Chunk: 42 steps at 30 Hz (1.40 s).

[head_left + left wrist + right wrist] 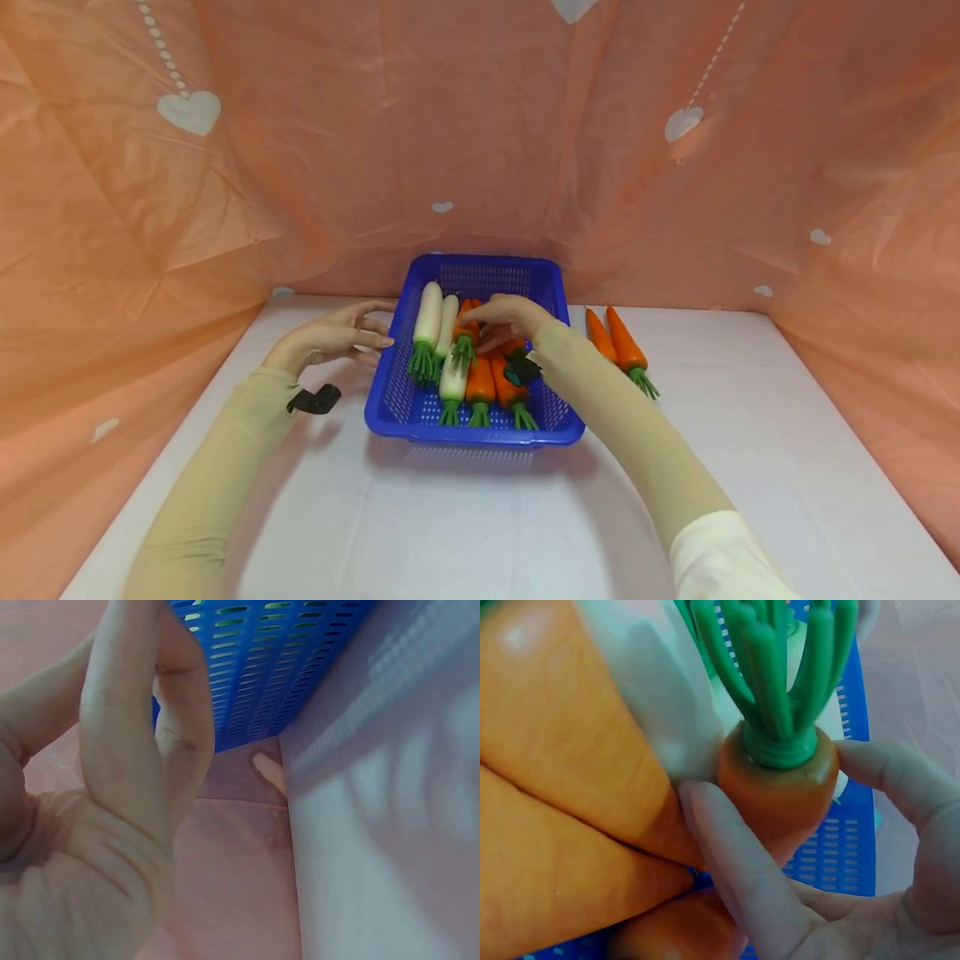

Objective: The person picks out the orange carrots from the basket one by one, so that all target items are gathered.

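My right hand (512,317) reaches into a blue plastic basket (480,436) and pinches an orange carrot (780,799) between thumb and fingers. That carrot's green stem tuft (776,682) points up toward the wrist camera. Beneath and beside it lie more carrots (562,870) and several white radishes (428,313) with green tops. At the basket's left side, my left hand (333,335) has its fingers loosely bent, with fingertips right at the rim. The basket's perforated outer wall (255,675) is close beyond those fingers in the left wrist view.
Two carrots (626,340) lie on the white table (450,517) to the right of the basket, partly behind my right forearm. A peach-coloured cloth (480,150) with white hearts hangs behind and along both sides.
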Motion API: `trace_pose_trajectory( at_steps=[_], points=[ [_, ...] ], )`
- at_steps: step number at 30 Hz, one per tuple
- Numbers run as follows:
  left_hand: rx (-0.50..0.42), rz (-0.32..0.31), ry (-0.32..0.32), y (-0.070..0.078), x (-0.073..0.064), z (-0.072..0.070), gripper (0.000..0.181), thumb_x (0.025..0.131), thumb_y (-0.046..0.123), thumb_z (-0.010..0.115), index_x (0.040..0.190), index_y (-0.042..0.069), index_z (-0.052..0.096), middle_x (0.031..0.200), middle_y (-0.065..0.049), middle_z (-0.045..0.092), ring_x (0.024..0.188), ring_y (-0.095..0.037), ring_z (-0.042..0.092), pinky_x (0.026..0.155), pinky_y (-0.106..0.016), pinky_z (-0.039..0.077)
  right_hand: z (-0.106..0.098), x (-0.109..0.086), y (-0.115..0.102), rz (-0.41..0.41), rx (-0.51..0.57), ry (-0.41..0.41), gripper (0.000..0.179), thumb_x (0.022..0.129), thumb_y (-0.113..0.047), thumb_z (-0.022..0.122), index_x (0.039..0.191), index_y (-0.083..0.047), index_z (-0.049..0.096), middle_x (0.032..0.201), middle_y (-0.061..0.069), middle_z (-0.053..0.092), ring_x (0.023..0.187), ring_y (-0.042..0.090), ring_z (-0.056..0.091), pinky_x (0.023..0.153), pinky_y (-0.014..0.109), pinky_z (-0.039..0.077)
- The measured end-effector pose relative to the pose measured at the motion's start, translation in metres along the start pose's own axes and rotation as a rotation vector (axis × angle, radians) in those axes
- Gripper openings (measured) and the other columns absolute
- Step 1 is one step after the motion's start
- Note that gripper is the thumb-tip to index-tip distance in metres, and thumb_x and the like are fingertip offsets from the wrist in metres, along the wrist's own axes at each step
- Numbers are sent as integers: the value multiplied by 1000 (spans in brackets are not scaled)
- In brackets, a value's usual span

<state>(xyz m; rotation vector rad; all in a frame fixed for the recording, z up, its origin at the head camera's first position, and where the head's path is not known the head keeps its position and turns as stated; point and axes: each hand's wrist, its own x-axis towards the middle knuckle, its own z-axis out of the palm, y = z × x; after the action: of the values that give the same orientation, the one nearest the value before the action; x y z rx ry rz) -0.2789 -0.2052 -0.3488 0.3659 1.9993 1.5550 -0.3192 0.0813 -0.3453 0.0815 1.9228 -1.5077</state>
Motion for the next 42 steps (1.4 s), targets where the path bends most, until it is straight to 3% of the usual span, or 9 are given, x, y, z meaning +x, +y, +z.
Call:
trace_pose_trajectory(
  at_steps=[6, 13, 17, 22, 26, 31, 34, 37, 42],
  points=[
    [-16, 4, -8, 0, 0, 0, 71, 93, -4, 57, 150, 4, 16, 107, -17, 56, 88, -24, 62, 82, -50, 53, -3, 3, 2, 18, 65, -19, 56, 87, -7, 69, 133, 5, 40, 120, 23, 54, 101, 33, 61, 82, 41, 55],
    [-40, 6, -7, 2, 1, 2, 71, 92, -5, 58, 149, 4, 17, 104, -16, 57, 84, -27, 64, 78, -50, 54, -6, 3, 2, 30, 65, -27, 39, 88, -8, 69, 122, 4, 55, 116, 21, 56, 100, 32, 61, 81, 40, 55],
    [-25, 10, -4, 2, 2, 2, 72, 92, -4, 59, 149, 3, 17, 106, -18, 57, 84, -26, 65, 79, -51, 54, -3, -2, 0, 28, 50, -62, 24, 86, -7, 70, 105, 3, 57, 95, 16, 58, 82, 25, 63, 86, 42, 53],
    [10, 8, 16, 2, 2, 0, 71, 93, -4, 57, 150, 3, 17, 112, -20, 54, 87, -20, 61, 83, -52, 52, 5, -17, -7, -15, 19, -123, 17, 86, -7, 70, 82, 0, 56, 67, 7, 44, 57, 17, 51, 92, 45, 49],
    [4, -5, 20, 2, 1, 1, 71, 93, -3, 58, 150, 5, 18, 113, -19, 54, 88, -21, 62, 86, -54, 50, 3, -28, -10, -69, 2, -135, 21, 88, -6, 68, 76, 0, 52, 66, 6, 42, 59, 17, 53, 92, 46, 49],
    [-10, -13, 17, 2, -1, 2, 69, 93, -5, 56, 150, 5, 18, 111, -20, 54, 89, -26, 63, 85, -56, 49, -12, -41, -13, -125, 14, -152, 17, 92, -6, 63, 101, 7, 58, 93, 12, 58, 92, 28, 62, 95, 46, 47],
    [-1, -8, 11, 2, -1, 2, 69, 93, -4, 56, 150, 3, 17, 111, -20, 53, 89, -25, 62, 84, -54, 51, -28, -53, -16, -152, 16, -149, 46, 94, -8, 60, 134, 6, 45, 114, 16, 58, 109, 33, 57, 96, 44, 46],
    [9, -5, 12, 1, 0, 2, 69, 94, -3, 56, 150, 3, 17, 111, -19, 52, 88, -22, 61, 84, -52, 51, -48, -67, -18, -176, -3, -130, 63, 95, -10, 59, 148, 0, 27, 122, 16, 55, 112, 32, 55, 97, 41, 46],
    [30, 2, 21, 1, 1, 1, 69, 94, -2, 56, 150, 5, 17, 114, -20, 53, 89, -21, 60, 84, -51, 52, -84, -91, -15, -216, -36, -87, 66, 95, -12, 58, 149, -3, 22, 120, 15, 55, 102, 25, 58, 100, 41, 43]
  ],
)
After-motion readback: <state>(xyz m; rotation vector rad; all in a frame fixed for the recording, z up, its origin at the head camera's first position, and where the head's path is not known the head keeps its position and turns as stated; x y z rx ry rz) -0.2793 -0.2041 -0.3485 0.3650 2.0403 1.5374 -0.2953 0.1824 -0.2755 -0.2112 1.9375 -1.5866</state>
